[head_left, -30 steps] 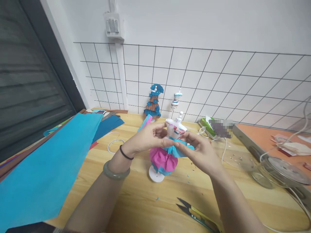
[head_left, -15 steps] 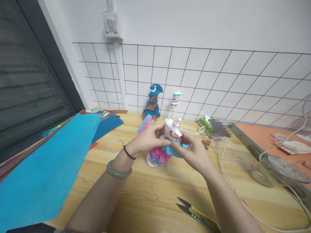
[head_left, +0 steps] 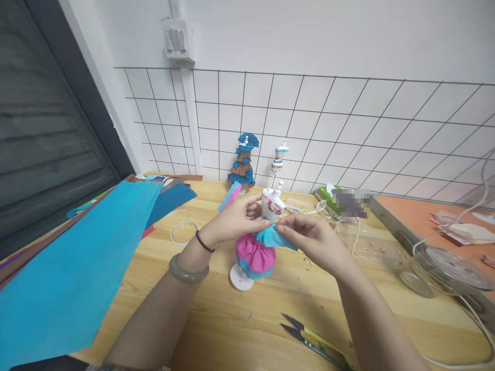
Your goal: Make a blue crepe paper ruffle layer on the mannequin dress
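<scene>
We pinch a strip of turquoise crepe paper (head_left: 270, 236) between the fingertips of our left hand (head_left: 235, 220) and right hand (head_left: 314, 241), both closed on it at the waist of a small white mannequin in a pink ruffled paper skirt (head_left: 255, 255), which stands mid-table on the pale wooden tabletop (head_left: 216, 319). Nearer lie steel snips (head_left: 309, 341); a large blue paper sheet (head_left: 77, 273) lies to the left.

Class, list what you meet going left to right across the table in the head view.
Blue paper, cord loop, left hand gripping doll, right hand pinching crepe strip, glass dish.
</scene>
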`<control>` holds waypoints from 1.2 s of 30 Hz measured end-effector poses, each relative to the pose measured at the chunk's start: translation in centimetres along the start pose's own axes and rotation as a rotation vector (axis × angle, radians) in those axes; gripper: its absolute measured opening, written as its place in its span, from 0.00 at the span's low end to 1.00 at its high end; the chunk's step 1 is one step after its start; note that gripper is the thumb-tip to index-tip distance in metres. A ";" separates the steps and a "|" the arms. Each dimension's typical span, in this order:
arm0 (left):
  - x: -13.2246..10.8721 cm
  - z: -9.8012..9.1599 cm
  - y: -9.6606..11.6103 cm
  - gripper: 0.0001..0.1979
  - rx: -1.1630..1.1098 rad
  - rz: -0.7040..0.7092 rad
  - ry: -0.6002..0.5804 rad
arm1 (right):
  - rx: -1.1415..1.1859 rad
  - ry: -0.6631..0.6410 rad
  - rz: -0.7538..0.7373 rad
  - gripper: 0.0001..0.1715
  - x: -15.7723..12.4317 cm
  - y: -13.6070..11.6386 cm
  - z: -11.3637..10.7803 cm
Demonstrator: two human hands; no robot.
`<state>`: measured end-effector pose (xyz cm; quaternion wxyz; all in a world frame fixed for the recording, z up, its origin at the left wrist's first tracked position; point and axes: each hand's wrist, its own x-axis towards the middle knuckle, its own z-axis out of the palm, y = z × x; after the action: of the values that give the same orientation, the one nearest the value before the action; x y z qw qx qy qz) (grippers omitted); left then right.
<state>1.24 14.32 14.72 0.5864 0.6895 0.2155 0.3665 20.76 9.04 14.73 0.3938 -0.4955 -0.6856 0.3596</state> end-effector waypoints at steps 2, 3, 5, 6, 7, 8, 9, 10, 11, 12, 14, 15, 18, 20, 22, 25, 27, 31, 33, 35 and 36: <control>0.0 0.0 0.0 0.25 -0.013 -0.001 -0.027 | -0.020 0.010 0.006 0.19 0.0 0.0 0.0; -0.1 0.0 0.0 0.25 -0.014 0.001 -0.041 | -0.021 0.015 0.010 0.19 0.0 -0.1 0.0; -0.1 -0.1 -0.1 0.26 0.001 -0.001 -0.056 | -0.014 0.016 0.009 0.18 0.0 -0.1 0.1; -0.1 -0.2 -0.2 0.26 0.008 -0.002 -0.054 | 0.000 0.010 0.004 0.18 0.0 -0.2 0.1; -0.1 -0.2 -0.2 0.26 0.011 0.001 -0.049 | 0.023 0.003 -0.002 0.17 -0.1 -0.2 0.1; 0.0 -0.2 -0.3 0.26 0.011 0.004 -0.045 | 0.053 -0.006 -0.008 0.17 -0.1 -0.2 0.2; 0.0 -0.3 -0.4 0.26 0.009 0.010 -0.040 | 0.083 -0.019 -0.011 0.17 -0.1 -0.3 0.2; 0.1 -0.3 -0.4 0.26 0.006 0.016 -0.034 | 0.111 -0.032 -0.011 0.17 -0.2 -0.3 0.2; 0.1 -0.2 -0.5 0.26 0.003 0.019 -0.028 | 0.133 -0.043 -0.007 0.17 -0.2 -0.3 0.2; 0.2 -0.2 -0.5 0.26 0.005 0.018 -0.024 | 0.150 -0.050 -0.001 0.16 -0.2 -0.3 0.2; 0.2 -0.2 -0.4 0.27 0.012 0.012 -0.023 | 0.175 -0.063 0.013 0.16 -0.2 -0.4 0.2; 0.2 -0.1 -0.3 0.27 0.016 0.010 -0.023 | 0.190 -0.067 0.020 0.16 -0.3 -0.4 0.2; 0.2 -0.1 -0.1 0.26 0.011 0.002 -0.018 | 0.229 -0.057 0.039 0.17 -0.3 -0.6 -0.1; 0.1 0.0 -0.1 0.26 0.001 0.006 -0.008 | 0.231 -0.054 0.061 0.18 -0.3 -0.6 -0.3; 0.1 -0.1 -0.1 0.27 -0.004 0.012 -0.006 | 0.210 -0.086 0.094 0.19 -0.3 -0.5 -0.5; 0.1 -0.1 -0.1 0.26 0.010 0.013 0.009 | 0.152 -0.147 0.122 0.19 -0.3 -0.1 -0.7; 0.1 -0.2 -0.2 0.27 0.027 0.009 0.014 | 0.117 -0.143 0.095 0.19 -0.3 0.1 -0.7; 0.1 -0.2 -0.3 0.28 0.035 0.001 -0.008 | 0.037 -0.078 0.001 0.17 -0.3 0.2 -0.7; 0.1 -0.2 -0.3 0.29 0.035 -0.007 0.002 | 0.034 -0.088 -0.001 0.16 -0.4 0.2 -0.7; 0.1 -0.2 -0.3 0.29 0.042 -0.010 0.019 | 0.065 -0.109 0.007 0.15 -0.4 0.2 -0.6; 0.1 -0.1 -0.2 0.30 0.050 -0.007 0.025 | 0.078 -0.113 0.008 0.14 -0.4 0.3 -0.5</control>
<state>1.22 14.49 14.50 0.5674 0.6986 0.2344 0.3675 21.42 8.78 14.66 0.3721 -0.4614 -0.6903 0.4149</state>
